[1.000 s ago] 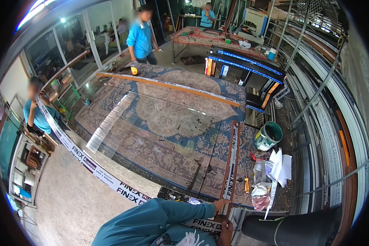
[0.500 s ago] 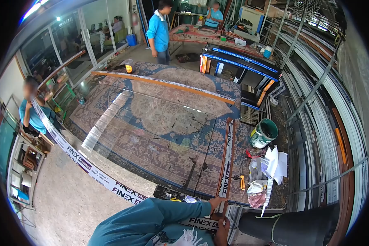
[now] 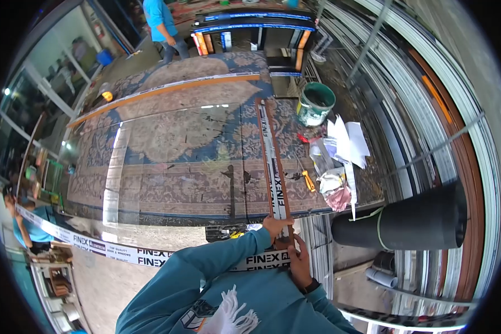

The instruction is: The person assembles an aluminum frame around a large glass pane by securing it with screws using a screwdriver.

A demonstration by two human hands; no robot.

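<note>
A brown aluminium profile (image 3: 274, 167) with FINEX film lies across the carpeted table edge, its near end at my hands. My left hand (image 3: 276, 227) is closed around that near end. Just below, my right hand (image 3: 300, 263) is closed at the corner where this profile meets a long FINEX-labelled aluminium profile (image 3: 122, 252). My sleeve covers part of the long profile. Its far end is held up by a person (image 3: 36, 222) at the left. The exact contact under my fingers is partly hidden.
A carpeted table (image 3: 167, 189) carries a glass sheet (image 3: 167, 133) and an orange-brown profile (image 3: 172, 86). At its right are a green bucket (image 3: 315, 106), papers (image 3: 348, 142) and an orange-handled tool (image 3: 308, 181). A black roll (image 3: 401, 222) and profile racks (image 3: 428, 133) stand right. Another person (image 3: 161, 28) stands behind.
My view has tilted down and turned right, so the scene sits higher and further left. Both hands keep hold at the corner; the person at the left still holds the long profile.
</note>
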